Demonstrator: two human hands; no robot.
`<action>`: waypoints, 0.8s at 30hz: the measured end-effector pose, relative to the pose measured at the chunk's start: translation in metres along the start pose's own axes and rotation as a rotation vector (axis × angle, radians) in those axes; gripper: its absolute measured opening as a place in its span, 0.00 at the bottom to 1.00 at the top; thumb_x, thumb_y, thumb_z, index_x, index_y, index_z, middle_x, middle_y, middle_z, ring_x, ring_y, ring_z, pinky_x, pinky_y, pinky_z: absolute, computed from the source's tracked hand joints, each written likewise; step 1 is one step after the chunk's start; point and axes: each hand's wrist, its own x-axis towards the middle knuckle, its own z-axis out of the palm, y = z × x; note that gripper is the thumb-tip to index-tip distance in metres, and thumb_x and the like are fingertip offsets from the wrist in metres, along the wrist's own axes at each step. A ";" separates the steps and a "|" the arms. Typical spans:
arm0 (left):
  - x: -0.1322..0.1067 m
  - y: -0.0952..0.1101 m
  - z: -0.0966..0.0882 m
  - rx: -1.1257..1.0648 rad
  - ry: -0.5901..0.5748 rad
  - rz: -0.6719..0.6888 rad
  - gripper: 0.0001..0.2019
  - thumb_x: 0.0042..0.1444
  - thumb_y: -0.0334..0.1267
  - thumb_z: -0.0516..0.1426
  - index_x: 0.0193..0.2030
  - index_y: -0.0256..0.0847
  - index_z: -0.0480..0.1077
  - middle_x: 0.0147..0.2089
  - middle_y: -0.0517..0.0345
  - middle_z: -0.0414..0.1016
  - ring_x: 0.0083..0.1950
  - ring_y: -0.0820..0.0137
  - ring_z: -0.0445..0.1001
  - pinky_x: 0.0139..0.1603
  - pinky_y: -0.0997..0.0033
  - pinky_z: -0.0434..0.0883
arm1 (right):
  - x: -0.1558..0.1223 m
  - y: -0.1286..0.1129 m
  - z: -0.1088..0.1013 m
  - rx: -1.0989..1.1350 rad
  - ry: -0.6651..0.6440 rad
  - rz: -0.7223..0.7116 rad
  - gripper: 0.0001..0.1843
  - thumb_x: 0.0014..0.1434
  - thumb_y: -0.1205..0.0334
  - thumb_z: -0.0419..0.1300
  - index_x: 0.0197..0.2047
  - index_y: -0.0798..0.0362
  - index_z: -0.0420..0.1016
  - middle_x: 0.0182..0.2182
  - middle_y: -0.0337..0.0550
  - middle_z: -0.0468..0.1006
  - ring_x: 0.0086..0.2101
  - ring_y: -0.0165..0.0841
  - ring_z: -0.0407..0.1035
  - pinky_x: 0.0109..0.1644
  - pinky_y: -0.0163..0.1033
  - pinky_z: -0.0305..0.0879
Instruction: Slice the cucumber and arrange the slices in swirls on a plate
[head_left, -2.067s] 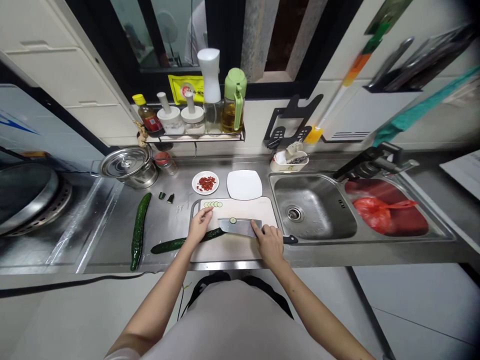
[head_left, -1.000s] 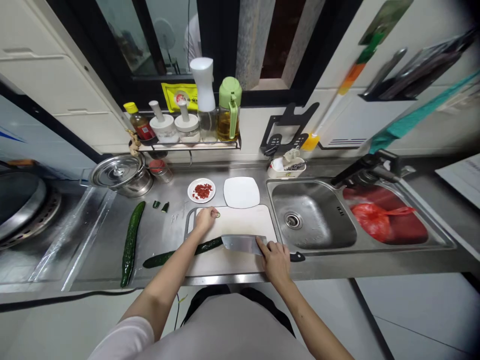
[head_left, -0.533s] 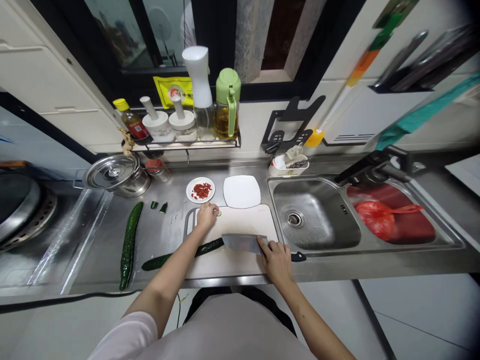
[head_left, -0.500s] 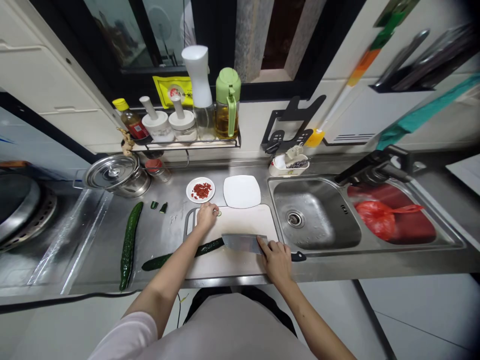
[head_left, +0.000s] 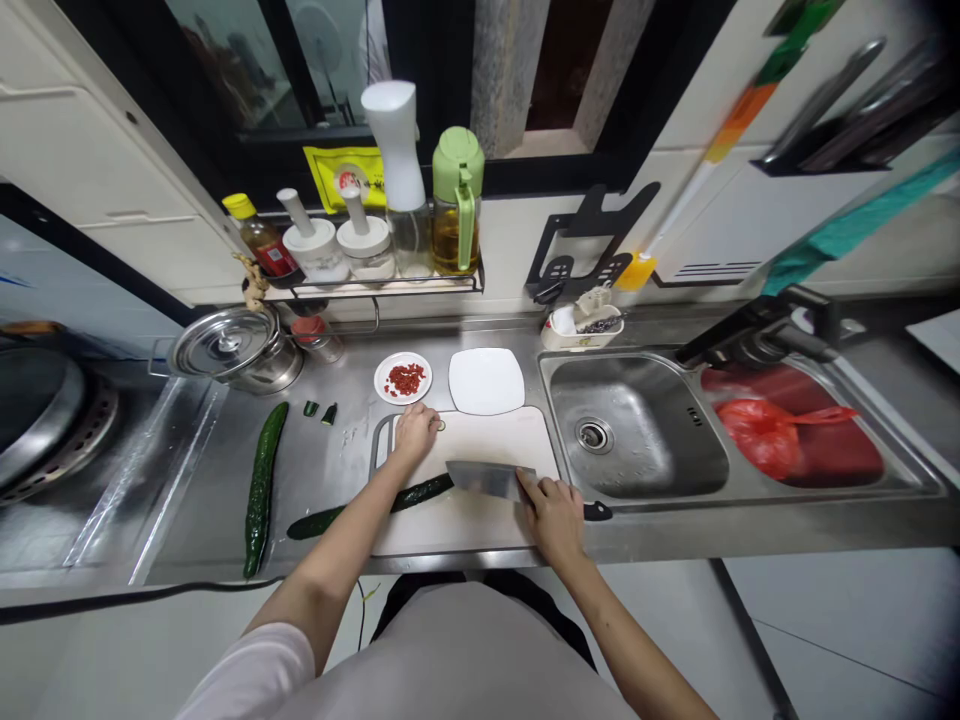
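Note:
A white cutting board (head_left: 495, 440) lies on the steel counter in front of me. My left hand (head_left: 415, 432) rests at the board's far left corner, fingers curled over cucumber slices (head_left: 441, 426), most of them hidden beneath it. My right hand (head_left: 553, 508) grips the handle (head_left: 598, 512) of a cleaver (head_left: 489, 480), whose blade lies across the board. The cut end of a partly sliced cucumber (head_left: 352, 508) touches the blade's left edge and reaches off the board to the left.
A whole cucumber (head_left: 260, 487) and two cut ends (head_left: 320, 411) lie left of the board. Behind it sit a dish of chopped red chili (head_left: 403, 378) and an empty white plate (head_left: 486, 381). A pot (head_left: 231, 347) stands far left, a double sink (head_left: 630, 428) to the right.
My left hand left the cucumber and moved to the slices at the board's far left corner, where it stays. The cleaver shifted slightly toward me; the slice on its blade is gone.

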 end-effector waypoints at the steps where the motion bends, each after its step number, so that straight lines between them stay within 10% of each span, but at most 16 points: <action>1: 0.000 -0.002 0.000 -0.028 0.014 -0.011 0.08 0.59 0.38 0.55 0.38 0.44 0.76 0.42 0.52 0.74 0.49 0.62 0.68 0.48 0.65 0.64 | 0.000 0.000 0.001 0.021 0.005 0.016 0.25 0.58 0.67 0.56 0.59 0.44 0.71 0.33 0.42 0.73 0.38 0.35 0.61 0.44 0.40 0.46; 12: -0.042 -0.033 -0.032 -0.383 0.332 -0.191 0.12 0.59 0.43 0.54 0.42 0.41 0.76 0.37 0.55 0.74 0.37 0.68 0.71 0.44 0.67 0.69 | 0.003 -0.002 0.010 0.341 0.004 0.158 0.22 0.65 0.59 0.46 0.57 0.51 0.73 0.36 0.46 0.80 0.37 0.35 0.70 0.44 0.37 0.58; 18: -0.097 -0.022 -0.027 -0.315 0.259 -0.060 0.12 0.62 0.42 0.52 0.42 0.42 0.75 0.40 0.53 0.76 0.41 0.68 0.73 0.45 0.68 0.70 | 0.004 -0.017 -0.001 0.445 -0.063 0.199 0.24 0.68 0.55 0.42 0.57 0.52 0.72 0.48 0.46 0.79 0.46 0.35 0.72 0.47 0.36 0.61; 24: -0.128 -0.010 -0.008 -0.203 0.139 0.194 0.12 0.63 0.41 0.52 0.44 0.45 0.77 0.43 0.53 0.77 0.46 0.67 0.73 0.50 0.64 0.70 | 0.005 -0.040 -0.018 0.277 -0.327 0.225 0.22 0.69 0.54 0.41 0.51 0.53 0.72 0.37 0.47 0.81 0.38 0.37 0.74 0.37 0.35 0.56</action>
